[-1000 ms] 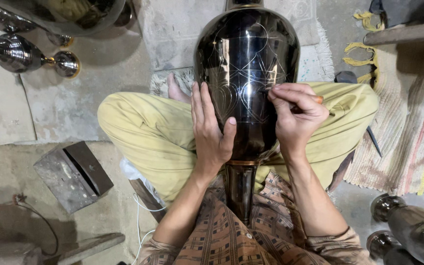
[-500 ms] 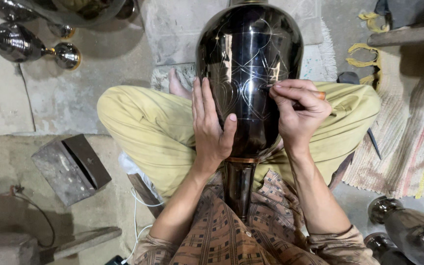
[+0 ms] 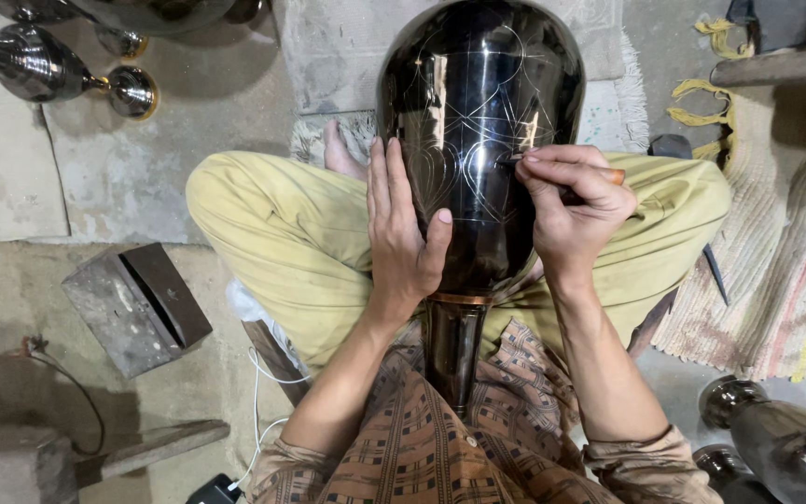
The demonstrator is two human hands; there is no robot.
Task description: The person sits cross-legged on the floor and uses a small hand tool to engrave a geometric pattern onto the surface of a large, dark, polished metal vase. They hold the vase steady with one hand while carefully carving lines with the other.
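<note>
While the vessel is steadied across the lap, the parts are labelled as follows.

Right hand: the right hand [image 3: 573,207] is closed in a pinch on a thin engraving tool [image 3: 566,175], its tip set against the right side of the vase's belly.

Left hand: the left hand [image 3: 403,238] is laid flat with fingers pressed together on the left flank of the vase, the thumb spread across the front; nothing is gripped, the surface is only braced.

Vase: a large dark metal vase [image 3: 478,121] is held lying between the knees, its narrow neck [image 3: 450,350] pointing near, toward the body, and its wide belly far. Fine scratched curves and leaf shapes are seen on the polished skin.

Handling: the vase is judged heavy, rigid and slippery where polished; the finish is likely to be marked easily. A hold is best taken at the neck, or with a flat palm on the flank.

Legs: yellow trousers [image 3: 272,233] are crossed beneath the vase.

Surroundings: a metal block [image 3: 137,303] lies on the floor at left; shiny metal vessels [image 3: 30,61] lie at far left, others at near right [image 3: 785,443]; a woven rug [image 3: 776,261] lies at right.
</note>
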